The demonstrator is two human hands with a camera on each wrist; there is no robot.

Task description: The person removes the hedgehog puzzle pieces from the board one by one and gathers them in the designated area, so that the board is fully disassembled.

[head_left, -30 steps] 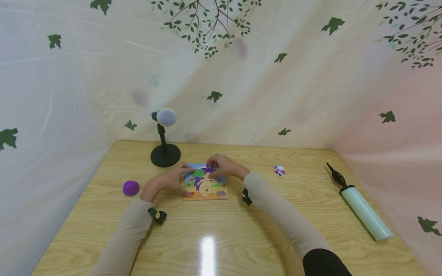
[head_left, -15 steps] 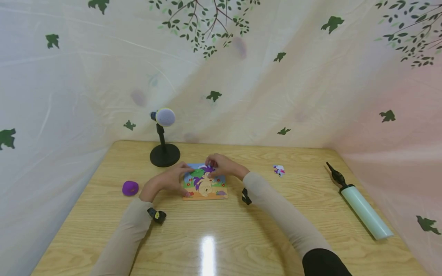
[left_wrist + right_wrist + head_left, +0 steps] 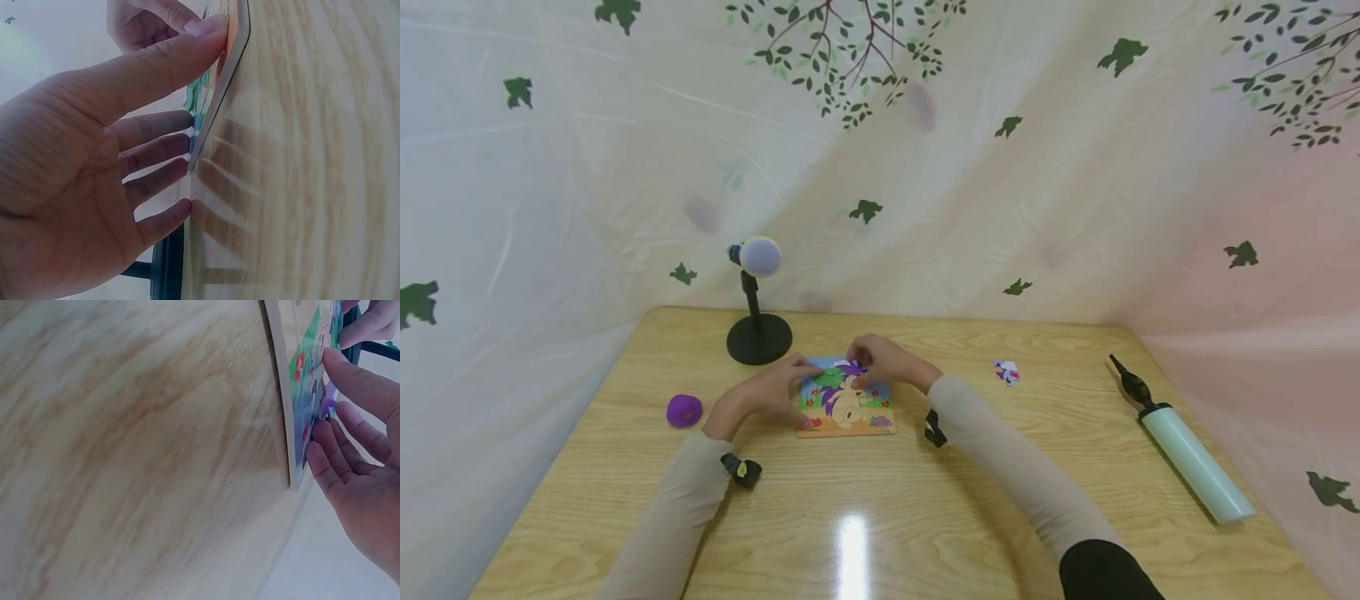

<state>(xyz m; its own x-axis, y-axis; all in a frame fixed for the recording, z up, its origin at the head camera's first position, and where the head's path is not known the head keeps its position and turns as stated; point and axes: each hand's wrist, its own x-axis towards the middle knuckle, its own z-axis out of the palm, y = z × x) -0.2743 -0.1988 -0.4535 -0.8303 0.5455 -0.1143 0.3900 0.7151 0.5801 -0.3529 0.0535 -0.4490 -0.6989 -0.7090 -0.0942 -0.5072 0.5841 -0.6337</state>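
Observation:
A small square picture puzzle board (image 3: 850, 410) lies flat on the wooden table (image 3: 880, 517); it shows a purple and cream animal on green. My left hand (image 3: 771, 390) rests along the board's left side. In the left wrist view its fingers (image 3: 159, 147) are straight against the board's edge (image 3: 219, 106), and the thumb lies on the near corner. My right hand (image 3: 883, 364) lies over the far part of the board. In the right wrist view its straight fingertips (image 3: 331, 369) press on the purple area of the picture (image 3: 306, 381). A loose puzzle piece (image 3: 1006, 371) lies to the right.
A microphone on a black round stand (image 3: 758, 329) is just behind the board. To the left lies a purple lump (image 3: 684, 410), and a pale hand pump with a black nozzle (image 3: 1187, 450) lies at the right edge. A leaf-printed plastic sheet (image 3: 925, 167) surrounds the table.

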